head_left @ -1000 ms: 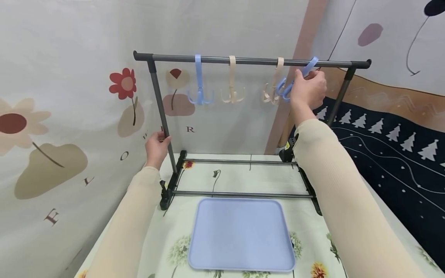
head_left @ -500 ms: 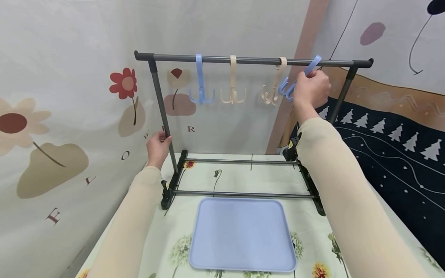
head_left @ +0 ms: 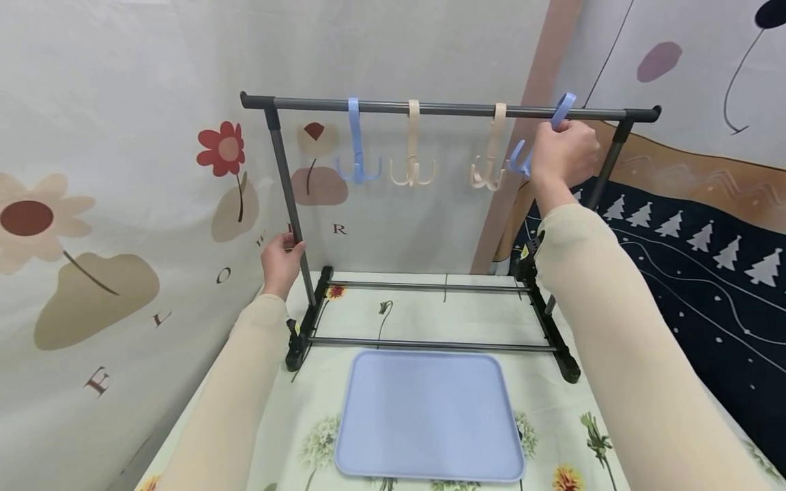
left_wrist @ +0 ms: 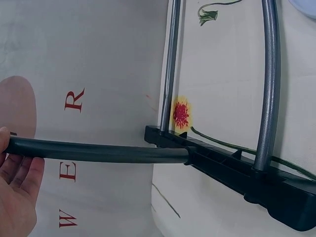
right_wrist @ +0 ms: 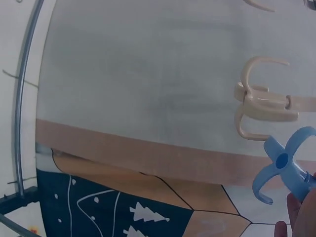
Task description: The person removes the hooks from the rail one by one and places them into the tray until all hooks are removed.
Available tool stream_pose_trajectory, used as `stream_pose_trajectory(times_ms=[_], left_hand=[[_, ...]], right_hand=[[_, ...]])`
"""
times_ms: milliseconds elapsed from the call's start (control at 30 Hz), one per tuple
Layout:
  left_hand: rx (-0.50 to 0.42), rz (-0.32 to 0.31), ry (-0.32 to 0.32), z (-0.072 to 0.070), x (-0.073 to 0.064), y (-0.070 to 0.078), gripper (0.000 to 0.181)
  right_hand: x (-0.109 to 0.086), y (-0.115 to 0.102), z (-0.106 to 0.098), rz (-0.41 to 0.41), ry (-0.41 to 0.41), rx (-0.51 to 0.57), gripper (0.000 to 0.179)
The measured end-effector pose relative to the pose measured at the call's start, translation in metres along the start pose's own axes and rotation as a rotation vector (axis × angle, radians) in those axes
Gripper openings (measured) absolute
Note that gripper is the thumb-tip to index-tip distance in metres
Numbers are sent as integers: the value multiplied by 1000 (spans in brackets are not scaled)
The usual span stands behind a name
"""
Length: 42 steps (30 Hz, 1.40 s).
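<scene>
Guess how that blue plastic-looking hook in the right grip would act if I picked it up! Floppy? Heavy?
The blue plastic-looking hook is probably stiff, since its curved prongs stick out without drooping. It's likely light, being slim enough for the right grip to close around. Its smooth-looking surface might feel slippery.

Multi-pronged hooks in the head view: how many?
4. From left: a light-blue plastic hook, a beige plastic hook and a second beige hook on the dark-grey round bar; a second light-blue hook held in the right hand, which partly hides it.
</scene>
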State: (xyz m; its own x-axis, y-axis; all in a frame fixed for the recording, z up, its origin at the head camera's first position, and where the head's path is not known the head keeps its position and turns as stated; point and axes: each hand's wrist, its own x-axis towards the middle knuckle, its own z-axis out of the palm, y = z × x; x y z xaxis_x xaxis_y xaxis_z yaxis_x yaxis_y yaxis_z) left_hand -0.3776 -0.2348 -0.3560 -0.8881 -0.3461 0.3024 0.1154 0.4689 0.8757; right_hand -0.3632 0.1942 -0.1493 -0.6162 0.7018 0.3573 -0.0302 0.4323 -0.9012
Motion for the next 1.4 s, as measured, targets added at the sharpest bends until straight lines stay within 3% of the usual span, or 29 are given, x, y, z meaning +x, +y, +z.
stream_pose_trajectory(times_ms=[300, 700, 967, 1167, 1400], left_hand=[[4, 11, 3, 2, 3, -2, 32], [-14, -7, -2, 4, 0, 2, 32], [-15, 8, 2, 7, 4, 3, 33], [0, 10, 1, 3, 5, 2, 33], [17, 1, -22, 0, 4, -1, 33]], right_hand=[[10, 1, -8, -9, 19, -25, 37], [19, 11, -13, -53, 111, -41, 37], [25, 2, -29, -132, 199, 135, 26], [13, -7, -36, -156, 145, 234, 25], [-3, 5, -30, -219, 63, 362, 22]])
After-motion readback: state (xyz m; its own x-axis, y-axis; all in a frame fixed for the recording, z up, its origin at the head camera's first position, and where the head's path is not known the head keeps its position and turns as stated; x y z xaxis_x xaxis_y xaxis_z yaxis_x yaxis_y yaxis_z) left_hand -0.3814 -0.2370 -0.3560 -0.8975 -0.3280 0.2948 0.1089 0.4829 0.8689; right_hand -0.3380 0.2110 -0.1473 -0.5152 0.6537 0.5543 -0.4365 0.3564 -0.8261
